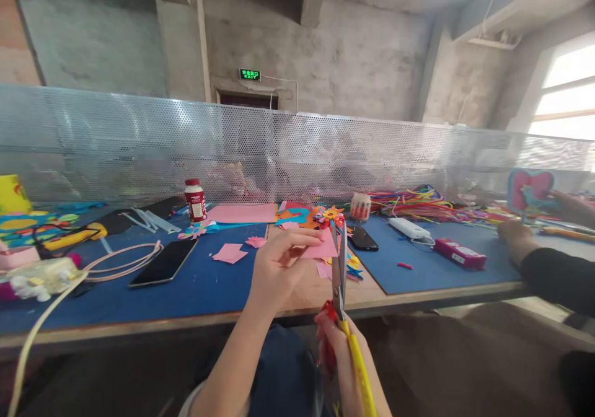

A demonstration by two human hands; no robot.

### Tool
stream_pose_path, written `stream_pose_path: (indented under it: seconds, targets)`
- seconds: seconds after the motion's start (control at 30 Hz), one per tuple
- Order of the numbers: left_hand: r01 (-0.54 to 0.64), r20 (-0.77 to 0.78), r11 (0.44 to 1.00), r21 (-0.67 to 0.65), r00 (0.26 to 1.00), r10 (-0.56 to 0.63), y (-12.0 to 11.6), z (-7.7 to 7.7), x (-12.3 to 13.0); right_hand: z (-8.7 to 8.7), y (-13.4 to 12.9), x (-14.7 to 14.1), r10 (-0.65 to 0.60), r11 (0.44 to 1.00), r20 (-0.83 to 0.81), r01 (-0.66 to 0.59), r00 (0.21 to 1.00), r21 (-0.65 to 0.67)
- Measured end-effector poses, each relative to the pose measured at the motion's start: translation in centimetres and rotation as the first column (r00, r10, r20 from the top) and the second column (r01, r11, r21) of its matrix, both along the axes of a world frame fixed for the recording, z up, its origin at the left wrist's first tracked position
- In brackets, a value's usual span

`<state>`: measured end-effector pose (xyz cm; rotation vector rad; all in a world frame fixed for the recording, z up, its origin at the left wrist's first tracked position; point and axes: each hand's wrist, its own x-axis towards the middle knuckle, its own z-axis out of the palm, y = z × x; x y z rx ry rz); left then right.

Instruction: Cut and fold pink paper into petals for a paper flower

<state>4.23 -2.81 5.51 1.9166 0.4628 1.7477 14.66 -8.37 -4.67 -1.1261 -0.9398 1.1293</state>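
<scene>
My left hand [281, 267] pinches a piece of pink paper [321, 247] above the table's front part. My right hand [338, 346] grips a pair of scissors [341, 284] with one yellow and one red handle. Their blades point up and away from me, at the right edge of the paper; whether they cut into it I cannot tell. Behind the blades lies an orange paper flower [329, 216]. Left of my left hand, pink paper squares [229, 253] and a small pink paper flower [255, 241] rest on the blue mat.
A black tablet [165, 262], a red bottle [195, 200] and a glue gun [74, 237] lie to the left. On the right are a phone [364, 238], a magenta box [459, 253], colourful pipe cleaners [413, 203] and another person's hand [515, 237]. A perforated metal screen [316, 150] stands behind.
</scene>
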Motion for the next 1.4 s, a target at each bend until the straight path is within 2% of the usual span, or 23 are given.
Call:
stream_pose_path:
  seconds: [0.1, 0.17, 0.27, 0.4, 0.5, 0.63, 0.9, 1.4]
  targets:
    - [-0.029, -0.039, 0.997, 0.073, 0.999, 0.032, -0.4, 0.1, -0.1, 0.0, 0.0, 0.2, -0.019, 1.0, 0.092, 0.02, 0.996, -0.007]
    - [-0.071, -0.012, 0.995, 0.067, 0.997, 0.072, -0.4, 0.1, 0.0, 0.0, 0.0, 0.4, -0.027, 1.0, 0.137, 0.029, 0.99, -0.009]
    - [-0.128, 0.031, 0.992, 0.001, 0.991, 0.128, 0.0, 0.0, 0.2, 0.3, -0.4, 0.6, -0.018, 0.999, 0.208, 0.008, 0.978, 0.048]
    - [-0.111, 0.02, 0.985, -0.129, 0.993, 0.115, 0.9, -0.3, 0.4, 1.0, -1.0, 0.9, -0.037, 0.993, 0.284, 0.003, 0.958, 0.12]
    - [-0.077, 0.019, 0.98, -0.182, 0.996, 0.082, 1.2, -0.5, 0.4, 1.1, -1.0, 1.0, -0.029, 0.996, 0.294, 0.003, 0.955, 0.088]
    - [-0.022, 0.032, 0.975, -0.22, 0.999, 0.029, 1.1, -0.5, 0.4, 0.7, -0.6, 1.3, 0.035, 0.996, 0.304, -0.057, 0.952, 0.066]
    - [-0.034, -0.007, 0.959, -0.283, 0.999, 0.033, 0.9, -0.4, 0.5, 0.7, -0.5, 1.2, 0.081, 0.993, 0.277, -0.1, 0.958, 0.056]
    - [-0.015, -0.005, 0.96, -0.278, 1.0, 0.014, 0.7, -0.4, 0.8, 0.9, -0.5, 0.9, 0.078, 0.995, 0.243, -0.09, 0.967, 0.037]
